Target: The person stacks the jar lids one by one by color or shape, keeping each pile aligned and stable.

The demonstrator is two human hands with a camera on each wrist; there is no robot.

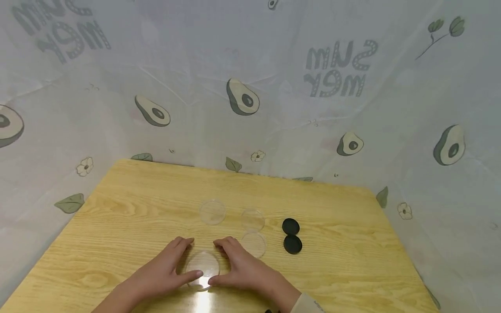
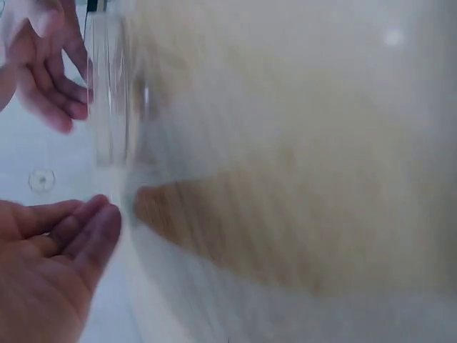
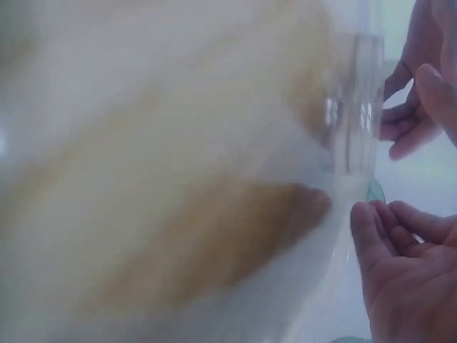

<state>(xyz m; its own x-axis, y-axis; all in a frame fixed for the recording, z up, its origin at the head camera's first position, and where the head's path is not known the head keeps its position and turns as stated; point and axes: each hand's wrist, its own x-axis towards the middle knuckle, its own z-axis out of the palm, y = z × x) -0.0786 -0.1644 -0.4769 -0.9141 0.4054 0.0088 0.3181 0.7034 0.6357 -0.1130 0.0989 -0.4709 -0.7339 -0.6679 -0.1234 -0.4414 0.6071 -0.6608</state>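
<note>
A clear, shallow round dish [image 1: 202, 261] lies flat on the wooden table between both hands. From the side, the left wrist view shows the clear wall of this dish [image 2: 111, 93] with layered rims. My left hand [image 1: 166, 267] curves around its left side, fingers bent loosely and thumb reaching over the near part of the dish in the head view. Mirroring it, my right hand [image 1: 244, 267] curves around the right side. In the wrist views, the fingertips of the left hand [image 2: 61, 261] and right hand [image 3: 407, 261] stand apart from the dish wall.
Beyond the hands lie three clear discs: one farther back [image 1: 212, 212], one to its right [image 1: 252, 218], one beside the right hand [image 1: 255, 243]. Two black round lids [image 1: 291, 226] sit farther right. A printed cloth [image 1: 195, 108] hangs behind the table [image 1: 332, 269].
</note>
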